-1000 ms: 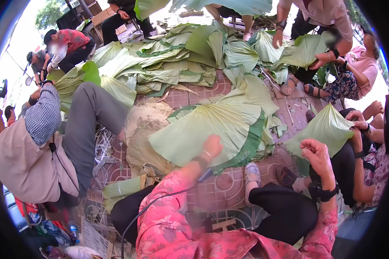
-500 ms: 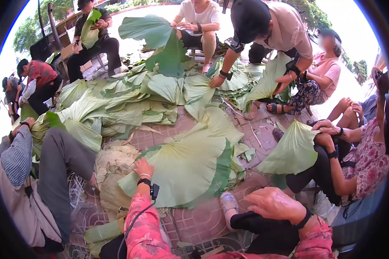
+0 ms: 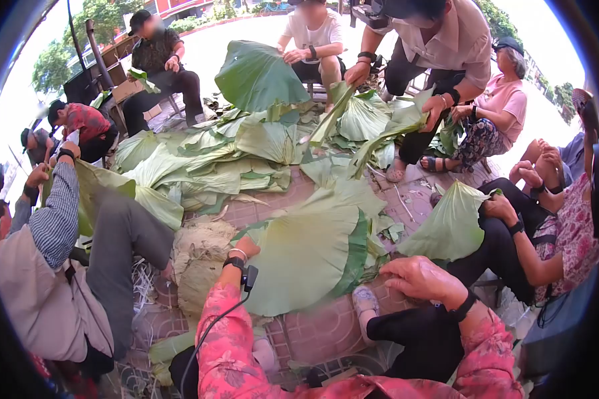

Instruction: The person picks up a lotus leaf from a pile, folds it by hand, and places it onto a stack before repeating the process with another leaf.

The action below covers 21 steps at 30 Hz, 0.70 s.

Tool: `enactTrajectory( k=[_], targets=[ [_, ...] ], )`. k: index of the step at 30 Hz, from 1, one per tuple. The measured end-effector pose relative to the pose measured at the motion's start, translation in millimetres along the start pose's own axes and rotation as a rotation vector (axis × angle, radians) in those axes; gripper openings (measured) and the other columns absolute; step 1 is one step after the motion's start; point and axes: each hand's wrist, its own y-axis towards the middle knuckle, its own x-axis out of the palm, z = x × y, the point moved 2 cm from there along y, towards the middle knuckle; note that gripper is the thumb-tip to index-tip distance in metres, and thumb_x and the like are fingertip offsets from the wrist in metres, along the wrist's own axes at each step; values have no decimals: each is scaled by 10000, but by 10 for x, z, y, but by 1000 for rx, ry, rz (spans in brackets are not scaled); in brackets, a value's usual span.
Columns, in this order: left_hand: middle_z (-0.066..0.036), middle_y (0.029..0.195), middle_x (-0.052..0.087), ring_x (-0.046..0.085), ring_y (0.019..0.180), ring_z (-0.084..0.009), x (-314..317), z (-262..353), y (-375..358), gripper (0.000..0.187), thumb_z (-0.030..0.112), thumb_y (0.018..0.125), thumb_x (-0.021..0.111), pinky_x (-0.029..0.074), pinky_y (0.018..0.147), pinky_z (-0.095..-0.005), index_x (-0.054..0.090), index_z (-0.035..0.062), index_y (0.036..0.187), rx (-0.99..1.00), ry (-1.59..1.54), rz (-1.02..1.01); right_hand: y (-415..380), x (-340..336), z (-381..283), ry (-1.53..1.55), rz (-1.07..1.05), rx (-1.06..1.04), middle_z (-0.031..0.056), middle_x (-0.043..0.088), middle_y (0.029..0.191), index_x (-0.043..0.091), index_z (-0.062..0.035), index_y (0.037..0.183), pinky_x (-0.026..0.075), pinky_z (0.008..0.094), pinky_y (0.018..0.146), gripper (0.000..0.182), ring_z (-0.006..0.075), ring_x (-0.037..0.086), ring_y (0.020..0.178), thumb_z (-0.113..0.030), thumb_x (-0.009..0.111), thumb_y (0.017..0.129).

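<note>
Left hand (image 3: pixel 247 247) curls at the big leaf's (image 3: pixel 306 259) left edge – fingertips hidden, can't tell if gripping – leaf spread between both hands, probably keeping its edge reachable, right hand (image 3: pixel 422 278) loosely open, empty, near the black-trousered leg (image 3: pixel 419 342)

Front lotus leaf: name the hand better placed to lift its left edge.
Left, probably: the left hand is at that edge of the lotus leaf, while the right hand hangs apart, off the leaf's opposite side.
</note>
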Motion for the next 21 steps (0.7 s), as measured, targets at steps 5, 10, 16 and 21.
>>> enactTrajectory(
  k=[5,10,16,21],
  targets=[
    [-64,692,607,578,582,-143,-643,809,-677,153,172,727,630,454,483,-304,628,18,729,30,-560,-270,33,35,-37,57,128,-17,188,615,837,590,4,979,467,409,676,268,353,591,767,-157,615,765],
    [-46,685,585,535,600,-151,-708,1269,-1178,195,180,778,573,423,530,-308,635,-4,800,260,-920,-283,107,166,-214,99,163,-49,189,620,828,606,1,984,474,398,676,282,338,597,747,-156,624,750],
    [-46,762,606,569,708,-138,-864,1525,-1776,174,138,837,535,455,670,-276,621,-6,881,749,-968,-79,364,198,-368,447,81,-50,48,639,855,610,30,1008,472,256,685,265,80,566,768,-109,612,782],
    [-35,780,607,586,687,-131,-1149,1743,-2413,160,159,843,562,481,633,-288,606,16,898,402,-1394,-280,457,281,-613,684,11,-107,25,625,978,586,6,1070,471,234,741,279,82,571,828,-62,621,802]
  ],
)
